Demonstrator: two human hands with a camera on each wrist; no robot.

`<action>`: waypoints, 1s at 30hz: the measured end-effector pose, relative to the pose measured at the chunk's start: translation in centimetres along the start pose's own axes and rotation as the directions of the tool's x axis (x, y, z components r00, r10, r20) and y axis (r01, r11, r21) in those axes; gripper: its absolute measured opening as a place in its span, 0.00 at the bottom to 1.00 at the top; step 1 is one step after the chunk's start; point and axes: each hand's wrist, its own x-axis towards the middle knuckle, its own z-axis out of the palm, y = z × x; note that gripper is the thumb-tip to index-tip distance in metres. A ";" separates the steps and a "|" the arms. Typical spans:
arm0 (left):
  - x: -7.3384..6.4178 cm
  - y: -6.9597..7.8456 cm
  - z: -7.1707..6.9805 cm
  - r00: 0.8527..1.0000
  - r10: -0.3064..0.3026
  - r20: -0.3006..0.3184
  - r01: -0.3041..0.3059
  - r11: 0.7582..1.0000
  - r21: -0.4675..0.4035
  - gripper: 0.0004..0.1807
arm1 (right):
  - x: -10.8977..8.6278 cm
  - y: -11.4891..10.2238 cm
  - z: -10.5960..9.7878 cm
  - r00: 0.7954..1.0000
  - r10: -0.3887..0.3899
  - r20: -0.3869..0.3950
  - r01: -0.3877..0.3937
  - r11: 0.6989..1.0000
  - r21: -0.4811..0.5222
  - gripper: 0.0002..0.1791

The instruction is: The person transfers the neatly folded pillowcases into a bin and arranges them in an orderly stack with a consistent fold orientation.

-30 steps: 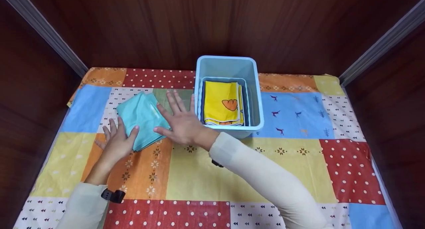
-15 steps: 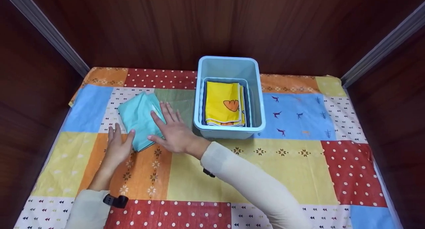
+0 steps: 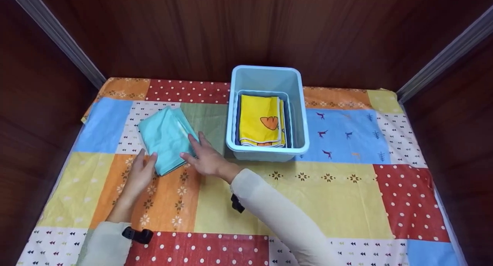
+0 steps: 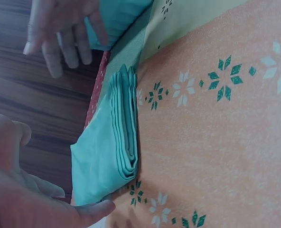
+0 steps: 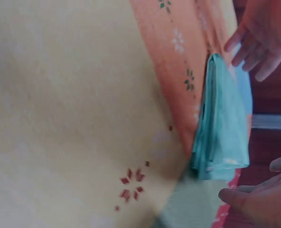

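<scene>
Shows a folded turquoise cloth (image 3: pixel 163 138) lying flat and slightly askew on a patchwork tablecloth (image 3: pixel 292 208), left of a light-blue plastic bin (image 3: pixel 268 149) and apart from it. Looks thin, soft and plain, with a narrow pale streak near the right edge and faint creases across the top. Forms a roughly four-cornered packet, with many stacked layers along one edge in the left wrist view. Lies over orange, white and green patches, between a left hand (image 3: pixel 139 176) and a right hand (image 3: pixel 209 160). Shows at the left loose fingers just beside the near-left edge, gripping nothing; at the right, spread fingers at the right edge, pinching nothing. Cannot tell touch from near-touch there.

Spreads underneath in orange with flower motifs, red with white dots, blue with deer and trees, and white with small triangles, all lightly wrinkled. Ends before dark brown, wood-grained panels (image 3: pixel 246 31), with straight grey strips (image 3: pixel 446 54) at the corners.

Has, on the bin, rounded corners and a smooth rim; inside, a folded yellow cloth (image 3: pixel 258 113) with white edging and an orange print. Shows on both forearms pale, close-fitting sleeves (image 3: pixel 281 216) and black wrist straps (image 3: pixel 137 235).
</scene>
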 end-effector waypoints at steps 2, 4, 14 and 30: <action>0.1 -0.1 0.2 1.000 -0.013 0.016 0.013 1.000 -0.016 0.47 | 0.3 0.5 0.2 1.000 0.021 0.010 -0.022 0.999 0.035 0.43; 0.2 -0.1 0.4 0.999 -0.004 0.038 0.006 0.999 -0.044 0.46 | 0.6 1.1 0.5 0.999 0.042 0.021 -0.043 0.997 0.063 0.42; 0.2 -0.7 0.9 0.994 -0.053 0.097 0.062 0.994 -0.091 0.42 | 1.1 1.7 1.9 0.995 0.093 0.031 -0.094 0.995 0.020 0.39; 0.7 -1.9 0.2 0.994 -0.111 0.002 0.105 0.927 -0.361 0.34 | 1.3 1.1 2.3 0.989 0.142 -0.044 -0.135 0.982 0.136 0.39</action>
